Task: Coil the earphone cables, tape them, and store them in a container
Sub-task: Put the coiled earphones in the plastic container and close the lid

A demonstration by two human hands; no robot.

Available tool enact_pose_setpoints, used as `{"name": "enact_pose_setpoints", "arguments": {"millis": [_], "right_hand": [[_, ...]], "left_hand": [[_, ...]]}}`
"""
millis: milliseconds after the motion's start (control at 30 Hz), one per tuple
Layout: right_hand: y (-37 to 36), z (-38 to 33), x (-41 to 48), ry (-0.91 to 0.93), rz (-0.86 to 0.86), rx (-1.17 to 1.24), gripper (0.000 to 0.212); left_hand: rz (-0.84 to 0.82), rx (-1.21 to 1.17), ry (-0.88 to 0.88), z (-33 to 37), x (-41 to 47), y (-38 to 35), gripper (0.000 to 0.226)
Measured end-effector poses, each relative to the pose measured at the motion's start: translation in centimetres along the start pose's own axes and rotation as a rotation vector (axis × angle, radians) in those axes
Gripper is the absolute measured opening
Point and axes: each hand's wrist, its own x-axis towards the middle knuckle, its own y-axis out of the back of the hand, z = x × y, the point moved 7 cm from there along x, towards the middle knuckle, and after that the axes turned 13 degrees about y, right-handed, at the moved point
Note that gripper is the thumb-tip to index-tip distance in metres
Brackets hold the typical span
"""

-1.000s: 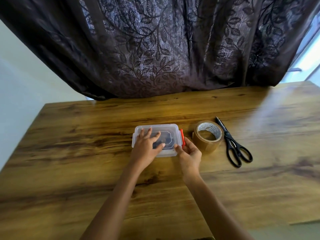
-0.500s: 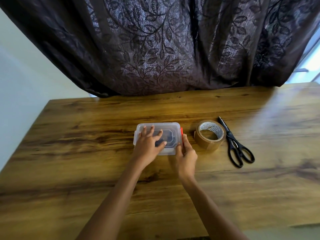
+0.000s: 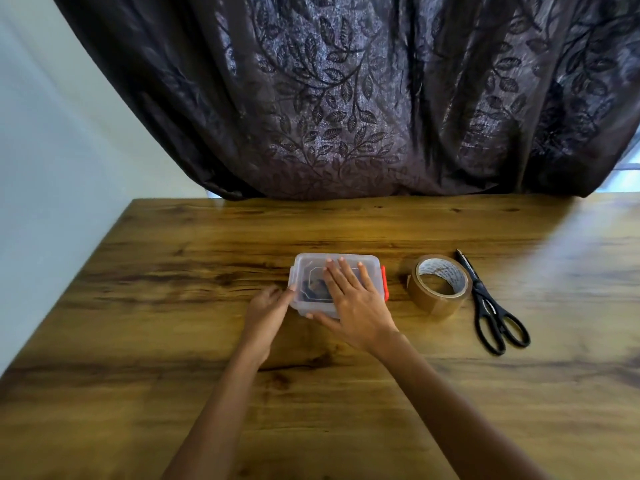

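Observation:
A small clear plastic container (image 3: 309,267) with its lid on lies mid-table, and dark coiled earphone cables (image 3: 313,288) show through the lid. A red clasp (image 3: 383,285) lies folded against its right end. My right hand (image 3: 356,301) rests flat on the lid, fingers spread, covering most of it. My left hand (image 3: 266,306) is at the container's left end, fingers curled and fingertips pressed against the left clasp.
A roll of brown packing tape (image 3: 438,289) stands just right of the container, with black scissors (image 3: 491,308) beside it. The wooden table (image 3: 173,341) ends at a dark curtain (image 3: 346,98) behind and a pale wall on the left.
My left hand slid off the lid to the container's left end. My right hand left the red clasp and now lies flat on the lid.

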Motion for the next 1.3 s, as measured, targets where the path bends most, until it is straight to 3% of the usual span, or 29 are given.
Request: {"name": "enact_pose_setpoints", "arguments": {"millis": [100,267,400,500,867,1167,1300], "right_hand": [[-0.7,0.0,0.0,-0.017,-0.058,0.0,0.092],[-1.1,0.1,0.1,-0.031,-0.045,-0.053,0.076],[-0.8,0.2,0.2,-0.034,-0.017,-0.069,0.076],[-0.8,0.0,0.3,-0.017,-0.033,-0.052,0.08],[-1.1,0.3,0.2,-0.047,-0.014,-0.074,0.073],[-1.0,0.2,0.0,0.003,-0.01,-0.05,0.079],[1.2,0.8,-1.6,-0.116,0.257,0.196,0.078]], "left_hand": [[-0.117,-0.051,0.049,-0.3,0.0,-0.6,0.024],[-0.199,-0.377,0.154,-0.9,0.1,-1.1,0.007],[-0.184,-0.562,0.178,-0.9,0.7,-1.1,0.02],[-0.058,-0.442,0.105,-0.6,0.9,-0.9,0.04],[0.352,0.182,-0.479,1.9,-2.4,-1.3,0.036],[0.301,0.209,-0.452,1.9,-2.1,-1.2,0.039],[0.208,0.129,-0.4,1.9,-1.6,-0.6,0.045]]}}
